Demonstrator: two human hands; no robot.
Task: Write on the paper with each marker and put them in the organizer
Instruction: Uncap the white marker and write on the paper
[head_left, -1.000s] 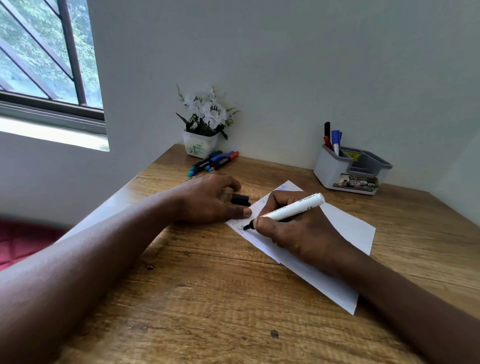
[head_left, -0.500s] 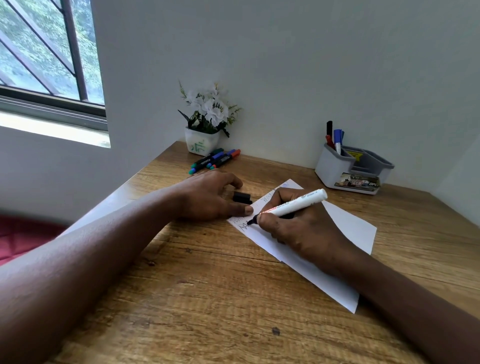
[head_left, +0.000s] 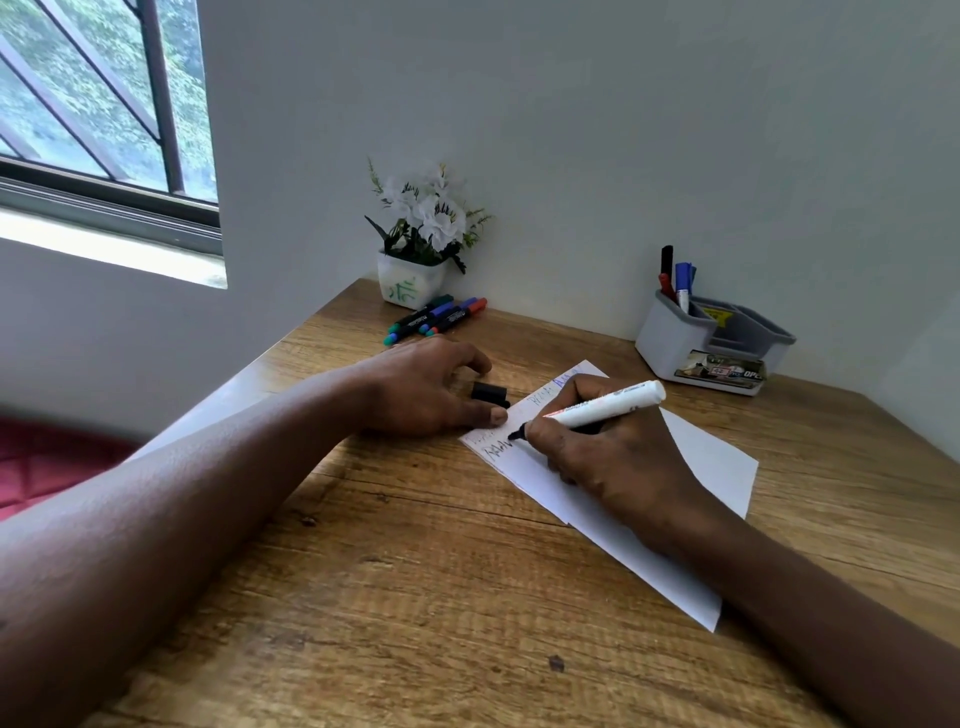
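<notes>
The grip of the right hand (head_left: 623, 462) is closed around the white marker (head_left: 608, 402), whose tip is on the paper (head_left: 711, 462) lying toward the tabletop's far edge, so I judge light strokes best while the left hand (head_left: 415, 389), loose and holding nothing, pins the paper with its thumb.

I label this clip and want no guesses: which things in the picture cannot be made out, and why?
Head view, writing on the paper: too small, partly covered by the right hand.
Head view, white marker: its label is too small; the grip covers its lower barrel.
Head view, markers in the organizer: lower parts hidden by its wall.
</notes>
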